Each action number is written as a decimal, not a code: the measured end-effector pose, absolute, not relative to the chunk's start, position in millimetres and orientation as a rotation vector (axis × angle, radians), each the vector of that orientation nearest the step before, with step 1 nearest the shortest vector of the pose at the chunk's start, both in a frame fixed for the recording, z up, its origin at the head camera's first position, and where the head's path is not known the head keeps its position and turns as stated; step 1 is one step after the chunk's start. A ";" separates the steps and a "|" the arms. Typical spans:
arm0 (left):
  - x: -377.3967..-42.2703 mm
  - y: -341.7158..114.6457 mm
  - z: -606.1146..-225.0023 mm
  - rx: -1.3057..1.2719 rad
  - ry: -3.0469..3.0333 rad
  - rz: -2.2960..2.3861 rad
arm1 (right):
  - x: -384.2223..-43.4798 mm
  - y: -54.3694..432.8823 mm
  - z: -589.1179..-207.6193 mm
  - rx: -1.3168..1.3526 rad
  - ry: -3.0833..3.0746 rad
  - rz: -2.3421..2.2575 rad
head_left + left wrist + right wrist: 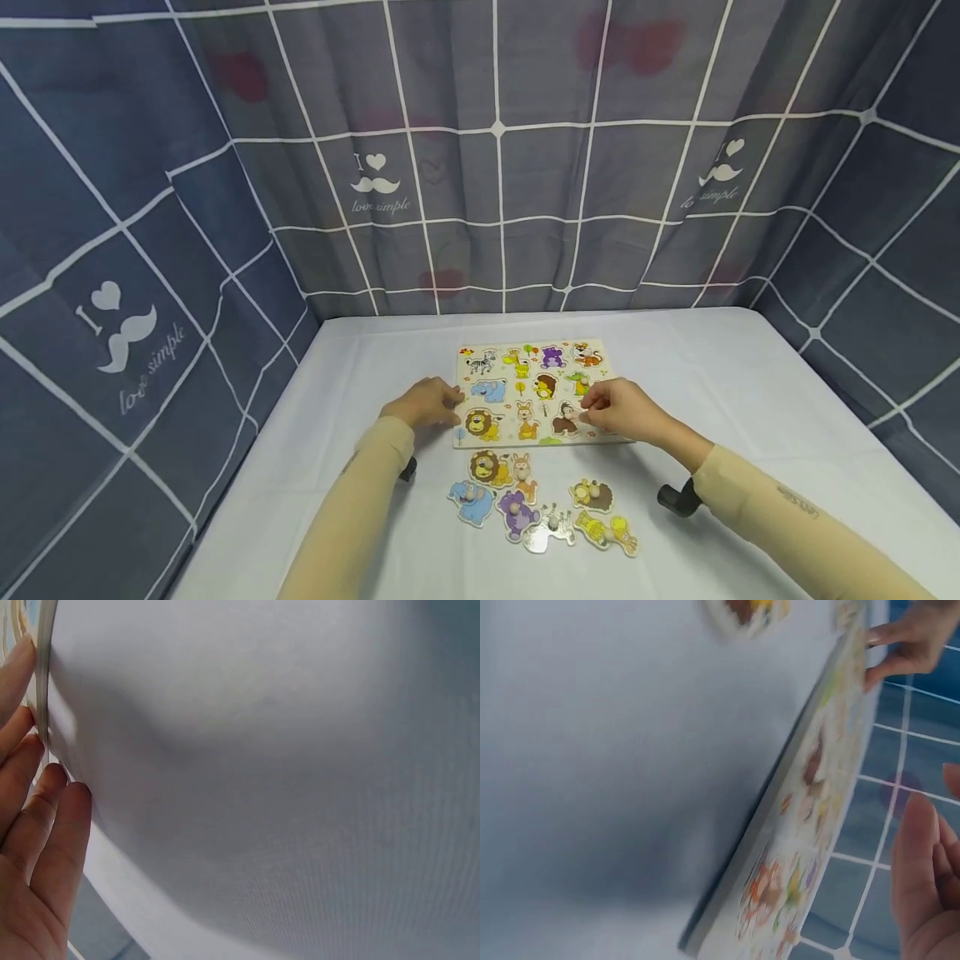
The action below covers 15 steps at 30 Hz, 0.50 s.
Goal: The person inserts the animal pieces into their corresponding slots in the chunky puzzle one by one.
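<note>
Board edges: the puzzle board [510, 437] lies on the white cloth [360, 367], apart from the grey checked curtain [457, 167] behind it.
Room at the sides: I see broad stretches of cloth to the left and right of the board; at its lower edge, only a narrow strip separates it from the lion piece [489, 468].
Left hand: the left hand [423, 402] touches the left edge, its fingers nearly straight and gripping nothing that I can see.
Right hand: the right hand [622, 408] is over the lower right part, just beside the monkey [564, 421]; from the right wrist I see a gap between the fingers, and nothing held there.
Board look: pale, with three rows of coloured animals; the monkey is brown.
Loose pieces: in front of the board are also the kangaroo piece [523, 477], blue elephant piece [472, 502], purple hippo piece [516, 515], hedgehog piece [592, 495], yellow giraffe piece [606, 531] and one shiny piece [551, 530], whose picture I cannot read through the glare.
</note>
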State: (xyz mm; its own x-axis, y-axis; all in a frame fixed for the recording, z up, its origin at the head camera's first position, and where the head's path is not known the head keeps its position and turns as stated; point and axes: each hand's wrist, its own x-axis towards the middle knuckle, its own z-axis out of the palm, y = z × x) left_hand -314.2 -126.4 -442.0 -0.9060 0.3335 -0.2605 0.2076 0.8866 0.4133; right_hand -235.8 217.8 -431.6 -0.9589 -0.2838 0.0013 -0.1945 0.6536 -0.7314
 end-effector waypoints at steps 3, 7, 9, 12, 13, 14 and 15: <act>-315.3 -128.4 -442.1 0.404 2.723 0.555 | -228.8 217.9 -432.2 -0.386 2.696 -1.230; -315.6 -130.3 -441.9 0.383 2.721 0.577 | -219.6 218.6 -432.8 -0.399 2.675 -1.210; -315.3 -130.7 -441.9 0.374 2.725 0.584 | -214.9 218.8 -433.8 -0.407 2.669 -1.214; -314.8 -130.3 -442.0 0.375 2.716 0.603 | -205.4 219.1 -437.0 -0.399 2.650 -1.224; -314.8 -129.9 -442.1 0.383 2.713 0.608 | -201.6 219.1 -438.4 -0.405 2.647 -1.220; -314.8 -129.5 -442.1 0.390 2.711 0.614 | -197.6 219.1 -439.9 -0.410 2.639 -1.216; -314.8 -129.2 -442.3 0.400 2.710 0.614 | -193.6 219.1 -441.4 -0.413 2.633 -1.210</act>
